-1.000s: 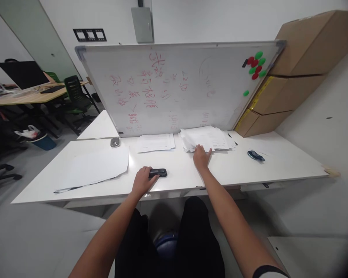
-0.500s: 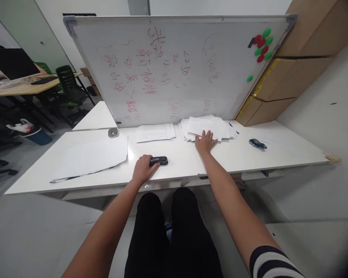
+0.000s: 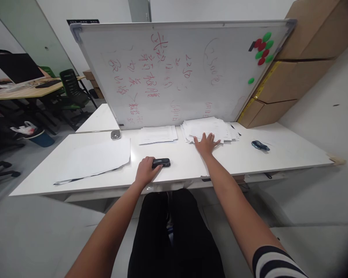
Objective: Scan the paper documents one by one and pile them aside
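On the white desk lies a black stapler [image 3: 162,162], its left end gripped by my left hand [image 3: 145,170]. My right hand [image 3: 205,145] rests with fingers spread on the near edge of a loose pile of white papers [image 3: 208,127]. Between the hands and further back sits a second, neater stack of papers [image 3: 158,134]. Large white sheets [image 3: 95,160] lie to the left of the stapler, their right edge apart from my left hand.
A whiteboard [image 3: 188,77] with red writing stands upright along the desk's [image 3: 185,170] back edge. Cardboard boxes [image 3: 295,85] are stacked at the back right. A dark blue object [image 3: 260,145] lies on the right side, and a small grey item [image 3: 115,134] at the back left.
The view has shifted slightly, so everything sits a little lower and further right. Both hands keep their places on the stapler and the paper pile; my right fingers look slightly more spread.
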`<state>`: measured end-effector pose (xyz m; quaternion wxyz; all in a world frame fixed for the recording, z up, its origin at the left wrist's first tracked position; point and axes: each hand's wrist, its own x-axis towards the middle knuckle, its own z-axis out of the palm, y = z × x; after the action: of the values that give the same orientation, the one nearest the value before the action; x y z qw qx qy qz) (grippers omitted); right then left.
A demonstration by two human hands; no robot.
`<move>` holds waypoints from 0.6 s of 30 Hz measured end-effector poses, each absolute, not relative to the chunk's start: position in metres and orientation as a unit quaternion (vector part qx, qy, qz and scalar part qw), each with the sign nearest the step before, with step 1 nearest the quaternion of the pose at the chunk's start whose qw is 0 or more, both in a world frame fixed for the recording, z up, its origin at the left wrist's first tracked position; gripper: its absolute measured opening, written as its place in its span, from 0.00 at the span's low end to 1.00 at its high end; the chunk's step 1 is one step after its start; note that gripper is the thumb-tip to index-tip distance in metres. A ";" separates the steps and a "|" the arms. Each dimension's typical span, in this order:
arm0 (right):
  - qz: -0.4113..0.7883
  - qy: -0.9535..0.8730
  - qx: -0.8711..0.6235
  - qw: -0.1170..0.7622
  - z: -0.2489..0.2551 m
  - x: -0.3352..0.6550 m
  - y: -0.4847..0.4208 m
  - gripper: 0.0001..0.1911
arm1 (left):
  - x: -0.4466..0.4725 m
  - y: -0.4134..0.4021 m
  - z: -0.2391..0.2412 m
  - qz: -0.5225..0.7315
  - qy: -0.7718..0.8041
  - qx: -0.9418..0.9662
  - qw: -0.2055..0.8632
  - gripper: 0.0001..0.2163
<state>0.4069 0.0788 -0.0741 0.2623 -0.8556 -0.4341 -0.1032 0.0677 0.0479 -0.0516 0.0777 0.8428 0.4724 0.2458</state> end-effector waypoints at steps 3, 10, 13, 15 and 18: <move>-0.148 -0.430 -0.848 0.273 -0.078 0.406 0.082 0.29 | 0.068 0.048 -0.052 0.244 0.473 0.843 0.073 0.16; -0.195 -0.529 -0.782 0.265 -0.087 0.414 0.089 0.19 | 0.068 0.047 -0.052 0.246 0.475 0.842 0.065 0.16; -0.168 -0.539 -0.775 0.284 -0.088 0.416 0.090 0.19 | 0.068 0.047 -0.052 0.246 0.473 0.843 0.068 0.16; -0.144 -0.525 -0.778 0.314 -0.085 0.415 0.089 0.18 | 0.068 0.048 -0.052 0.246 0.475 0.842 0.070 0.16; -0.084 -0.499 -0.767 0.396 -0.071 0.408 0.080 0.16 | 0.068 0.047 -0.052 0.251 0.488 0.833 0.065 0.16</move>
<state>0.4084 0.0796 -0.0709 0.3956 -0.7666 -0.4988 -0.0840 0.0681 0.0472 -0.0518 0.0654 0.8334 0.4882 0.2508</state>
